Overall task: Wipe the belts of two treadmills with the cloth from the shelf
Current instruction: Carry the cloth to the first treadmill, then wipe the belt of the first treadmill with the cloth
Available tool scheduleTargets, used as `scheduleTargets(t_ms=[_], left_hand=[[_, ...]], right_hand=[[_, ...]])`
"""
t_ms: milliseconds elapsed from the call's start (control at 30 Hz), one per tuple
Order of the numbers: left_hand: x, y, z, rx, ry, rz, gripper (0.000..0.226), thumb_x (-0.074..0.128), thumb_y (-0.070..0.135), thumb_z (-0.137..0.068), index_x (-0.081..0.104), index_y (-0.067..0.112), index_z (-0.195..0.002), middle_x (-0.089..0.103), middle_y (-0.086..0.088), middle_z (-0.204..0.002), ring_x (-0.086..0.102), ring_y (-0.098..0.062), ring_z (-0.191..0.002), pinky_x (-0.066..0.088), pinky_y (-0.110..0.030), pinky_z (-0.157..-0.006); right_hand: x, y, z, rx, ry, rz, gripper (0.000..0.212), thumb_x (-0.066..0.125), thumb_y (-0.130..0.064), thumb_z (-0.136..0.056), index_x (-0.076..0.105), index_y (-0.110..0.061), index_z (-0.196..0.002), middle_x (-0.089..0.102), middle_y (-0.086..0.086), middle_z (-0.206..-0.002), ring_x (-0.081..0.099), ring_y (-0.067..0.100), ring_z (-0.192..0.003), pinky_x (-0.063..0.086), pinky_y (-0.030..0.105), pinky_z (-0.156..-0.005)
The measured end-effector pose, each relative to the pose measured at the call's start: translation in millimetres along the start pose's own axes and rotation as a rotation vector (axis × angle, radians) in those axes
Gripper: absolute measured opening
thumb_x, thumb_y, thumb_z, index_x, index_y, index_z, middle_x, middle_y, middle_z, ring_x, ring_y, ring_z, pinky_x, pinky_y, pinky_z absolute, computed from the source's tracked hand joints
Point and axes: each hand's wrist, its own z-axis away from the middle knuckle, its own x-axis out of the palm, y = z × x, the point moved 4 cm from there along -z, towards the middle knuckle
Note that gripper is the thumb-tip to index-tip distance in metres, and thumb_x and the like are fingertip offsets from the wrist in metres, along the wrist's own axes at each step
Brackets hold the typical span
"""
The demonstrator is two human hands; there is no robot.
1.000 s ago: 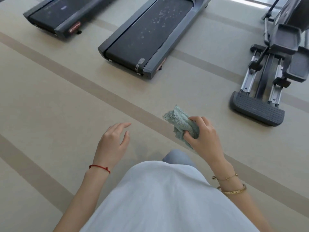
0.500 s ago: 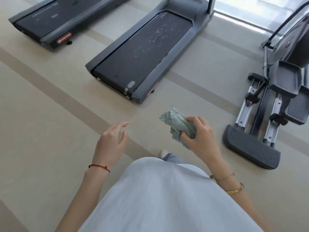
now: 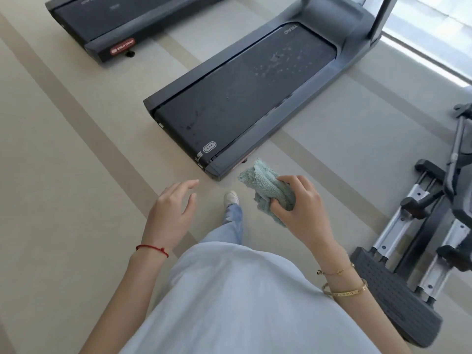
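Observation:
My right hand grips a bunched pale green cloth in the air, just in front of the rear corner of the nearer treadmill. That treadmill's dark belt carries whitish specks toward its far end and a few dark spots near its back end. My left hand hovers over the floor with relaxed fingers and holds nothing. A second treadmill lies at the upper left, its belt partly cut off by the frame's top edge.
An elliptical trainer with a ribbed black base stands at the right. Beige floor with darker stripes spreads to the left. My foot in a white shoe is planted close to the nearer treadmill's back end.
The nearer treadmill has come much closer and now lies just ahead of my hands. My right hand still holds the cloth, and my leg has stepped forward.

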Motion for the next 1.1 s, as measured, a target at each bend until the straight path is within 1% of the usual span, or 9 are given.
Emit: scheduleTargets(t_ms=[100, 333, 433, 533, 600, 733, 800, 967, 1100], left_hand=[[5, 3, -60, -0.025, 0.023, 0.002, 0.030, 0.055, 0.012, -0.097, 0.064, 0.016, -0.126, 0.067, 0.002, -0.120, 0.059, -0.016, -0.112, 0.038, -0.018, -0.093], [-1, 12, -207, -0.102, 0.073, 0.010, 0.030, 0.054, 0.013, -0.097, 0.064, 0.018, -0.126, 0.066, 0.004, -0.121, 0.057, -0.015, -0.114, 0.036, -0.017, -0.093], [-4, 18, -262, -0.121, 0.074, 0.008, 0.030, 0.054, 0.014, -0.098, 0.063, 0.019, -0.126, 0.065, 0.005, -0.121, 0.055, -0.013, -0.114, 0.035, -0.015, -0.092], [-7, 21, -310, -0.141, 0.063, -0.005, 0.030, 0.053, 0.016, -0.098, 0.063, 0.020, -0.126, 0.065, 0.006, -0.121, 0.057, -0.015, -0.113, 0.040, -0.022, -0.093], [-10, 25, -338, -0.162, 0.084, -0.013, 0.029, 0.053, 0.016, -0.098, 0.063, 0.021, -0.125, 0.065, 0.006, -0.120, 0.057, -0.015, -0.112, 0.042, -0.027, -0.092], [-14, 31, -387, -0.217, 0.166, -0.018, 0.030, 0.052, 0.016, -0.098, 0.063, 0.020, -0.126, 0.065, 0.005, -0.119, 0.057, -0.016, -0.110, 0.044, -0.029, -0.091], [-12, 28, -410, -0.251, 0.221, -0.022, 0.030, 0.053, 0.015, -0.098, 0.063, 0.020, -0.126, 0.065, 0.003, -0.120, 0.059, -0.019, -0.111, 0.047, -0.033, -0.094], [10, 18, -462, -0.402, 0.358, -0.018, 0.030, 0.053, 0.013, -0.098, 0.063, 0.016, -0.126, 0.066, 0.000, -0.123, 0.059, -0.020, -0.115, 0.045, -0.032, -0.100], [37, 1, -501, -0.494, 0.463, -0.026, 0.029, 0.054, 0.010, -0.098, 0.063, 0.013, -0.125, 0.066, -0.002, -0.120, 0.059, -0.022, -0.112, 0.045, -0.034, -0.099]], right_hand=[[6, 11, -63, -0.024, -0.038, 0.011, 0.037, 0.069, -0.019, -0.079, 0.061, -0.019, -0.115, 0.056, -0.005, -0.103, 0.053, 0.016, -0.095, 0.038, 0.023, -0.073], [4, 17, -227, -0.079, -0.062, 0.033, 0.038, 0.069, -0.019, -0.078, 0.061, -0.020, -0.116, 0.055, -0.008, -0.103, 0.050, 0.011, -0.096, 0.033, 0.017, -0.073], [2, 18, -292, -0.112, -0.067, 0.032, 0.038, 0.069, -0.019, -0.078, 0.061, -0.019, -0.116, 0.054, -0.009, -0.104, 0.052, 0.013, -0.096, 0.035, 0.019, -0.074], [2, 16, -348, -0.141, -0.083, 0.018, 0.038, 0.068, -0.021, -0.079, 0.060, -0.020, -0.116, 0.051, -0.012, -0.102, 0.051, 0.013, -0.095, 0.036, 0.021, -0.072], [4, 16, -382, -0.172, -0.113, 0.004, 0.037, 0.068, -0.021, -0.080, 0.060, -0.021, -0.116, 0.053, -0.010, -0.104, 0.051, 0.013, -0.095, 0.038, 0.022, -0.071], [15, 16, -454, -0.313, -0.194, 0.007, 0.036, 0.067, -0.020, -0.080, 0.059, -0.018, -0.115, 0.053, -0.006, -0.106, 0.051, 0.015, -0.095, 0.046, 0.026, -0.074], [25, 17, -492, -0.391, -0.246, 0.014, 0.035, 0.065, -0.021, -0.079, 0.059, -0.016, -0.114, 0.051, -0.005, -0.107, 0.051, 0.017, -0.094, 0.049, 0.030, -0.073], [50, 25, -594, -0.586, -0.376, 0.091, 0.036, 0.065, -0.021, -0.082, 0.057, -0.016, -0.116, 0.048, -0.004, -0.112, 0.049, 0.018, -0.098, 0.049, 0.032, -0.072], [80, 32, -666, -0.712, -0.405, 0.106, 0.036, 0.065, -0.021, -0.083, 0.057, -0.016, -0.118, 0.049, -0.003, -0.111, 0.049, 0.019, -0.097, 0.048, 0.030, -0.066]])
